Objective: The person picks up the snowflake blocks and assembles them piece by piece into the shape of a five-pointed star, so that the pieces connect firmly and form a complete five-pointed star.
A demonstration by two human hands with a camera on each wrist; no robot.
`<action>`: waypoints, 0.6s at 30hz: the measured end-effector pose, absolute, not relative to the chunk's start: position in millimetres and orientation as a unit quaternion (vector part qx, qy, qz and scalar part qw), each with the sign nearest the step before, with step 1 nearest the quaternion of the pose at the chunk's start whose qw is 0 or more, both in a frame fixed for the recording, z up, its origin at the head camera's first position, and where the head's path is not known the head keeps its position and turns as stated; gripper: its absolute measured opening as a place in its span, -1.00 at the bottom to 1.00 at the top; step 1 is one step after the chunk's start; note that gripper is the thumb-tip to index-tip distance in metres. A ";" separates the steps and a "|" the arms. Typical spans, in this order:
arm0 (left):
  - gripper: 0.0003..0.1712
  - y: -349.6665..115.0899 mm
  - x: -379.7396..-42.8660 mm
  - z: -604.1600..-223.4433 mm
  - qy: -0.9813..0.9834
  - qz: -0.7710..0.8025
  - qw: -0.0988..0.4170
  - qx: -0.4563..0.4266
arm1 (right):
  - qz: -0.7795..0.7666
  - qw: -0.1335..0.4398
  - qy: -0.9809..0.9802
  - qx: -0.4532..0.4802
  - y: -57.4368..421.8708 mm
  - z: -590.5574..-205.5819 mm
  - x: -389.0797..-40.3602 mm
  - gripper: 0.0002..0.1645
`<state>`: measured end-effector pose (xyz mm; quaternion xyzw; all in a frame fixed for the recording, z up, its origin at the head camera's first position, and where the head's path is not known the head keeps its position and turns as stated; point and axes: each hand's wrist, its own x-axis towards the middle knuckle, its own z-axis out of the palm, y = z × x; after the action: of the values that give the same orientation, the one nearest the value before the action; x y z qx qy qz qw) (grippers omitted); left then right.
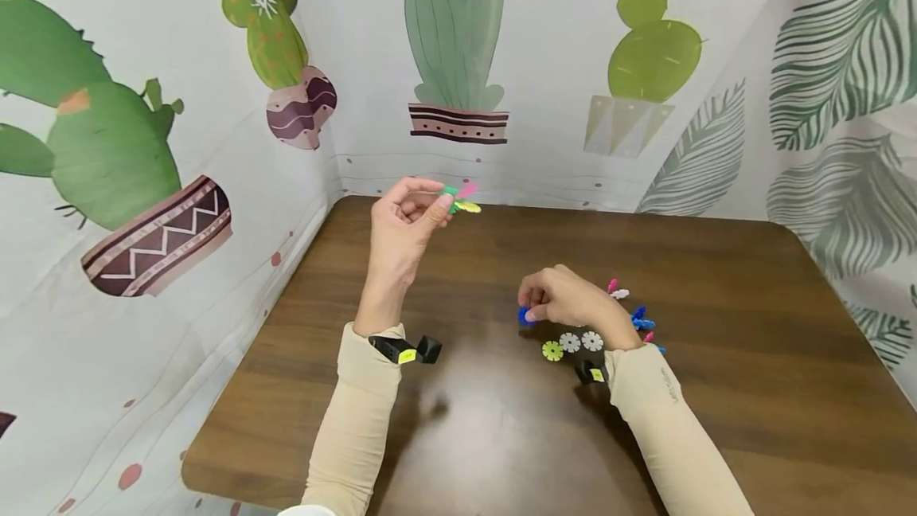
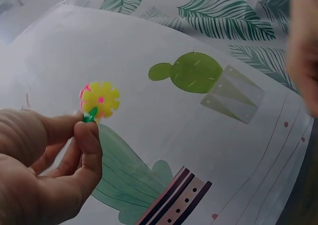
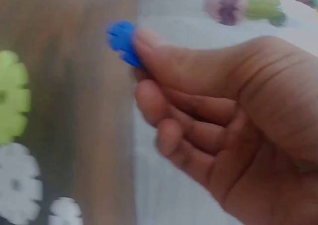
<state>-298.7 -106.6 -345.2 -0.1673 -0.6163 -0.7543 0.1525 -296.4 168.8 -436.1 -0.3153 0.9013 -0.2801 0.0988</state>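
My left hand (image 1: 406, 221) is raised over the far left of the table and pinches a green notched disc (image 2: 90, 116) between thumb and fingers. Joined to that disc are a yellow notched disc (image 2: 107, 102) and a pink one (image 1: 468, 189), fanned out like petals. Lower and to the right, my right hand (image 1: 566, 295) pinches a blue notched disc (image 3: 121, 40) by its edge with thumb and forefinger. Beside the right hand lie a lime disc (image 1: 552, 351) and two white discs (image 1: 569, 342), flat on the wood.
Right of the right forearm sit joined pieces: a pink and white pair (image 1: 618, 290), a blue cluster (image 1: 641, 318) and a pink and blue piece partly hidden by the sleeve. The brown table (image 1: 487, 436) meets a cactus-printed cloth (image 1: 544, 46) behind and at left.
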 end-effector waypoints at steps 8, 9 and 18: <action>-0.77 -93.8 -283.1 -342.7 -0.667 -0.695 0.148 -0.225 | -0.458 -0.204 0.822 -0.269 172.4 -395.4 -270.3 -0.83; -0.78 -92.4 -280.8 -341.5 -0.669 -0.691 0.142 -0.233 | -0.483 -0.241 0.799 -0.266 170.3 -390.6 -266.7 -0.81; -0.81 -79.9 -264.2 -334.0 -0.683 -0.670 0.100 -0.275 | -0.639 -0.313 0.654 -0.257 154.7 -364.7 -240.8 -0.75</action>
<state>-264.2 -79.9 -334.0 -0.2749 -0.6826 -0.6696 0.1004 -240.8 154.7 -364.7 -0.2566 0.6539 -0.6395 -0.3125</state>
